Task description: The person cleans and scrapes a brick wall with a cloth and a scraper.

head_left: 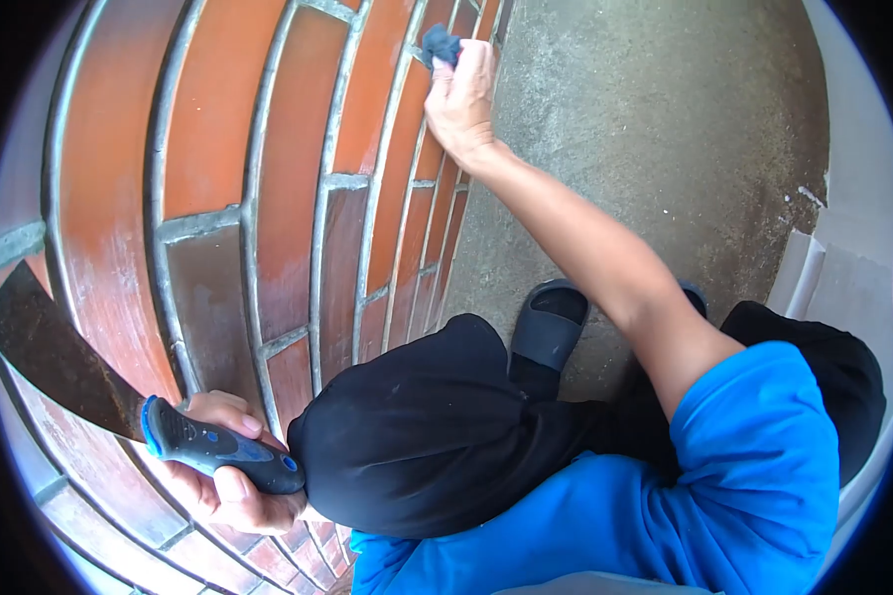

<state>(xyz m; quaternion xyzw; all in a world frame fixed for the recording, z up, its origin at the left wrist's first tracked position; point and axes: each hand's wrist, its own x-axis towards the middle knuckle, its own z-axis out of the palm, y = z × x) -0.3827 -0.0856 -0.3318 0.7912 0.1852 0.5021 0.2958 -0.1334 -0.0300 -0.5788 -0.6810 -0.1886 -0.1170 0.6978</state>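
Observation:
My left hand (233,481) is closed around the black and blue handle of a scraper (60,357) at the lower left. Its wide, stained metal blade points up and left, close to the brick wall (213,129). Far up the same wall, my right hand (461,99) pinches a small crumpled dark blue-grey rag (441,45) between thumb and fingers. The rag appears to touch the bricks there. Whitish haze marks several of the orange and brown bricks, with grey mortar joints between them.
My bent knee in black trousers (407,426) is close to the wall. A grey slipper (550,327) stands on the rough concrete floor (655,129). Pale sheeting (863,198) runs along the right side, with white flecks on the floor near it.

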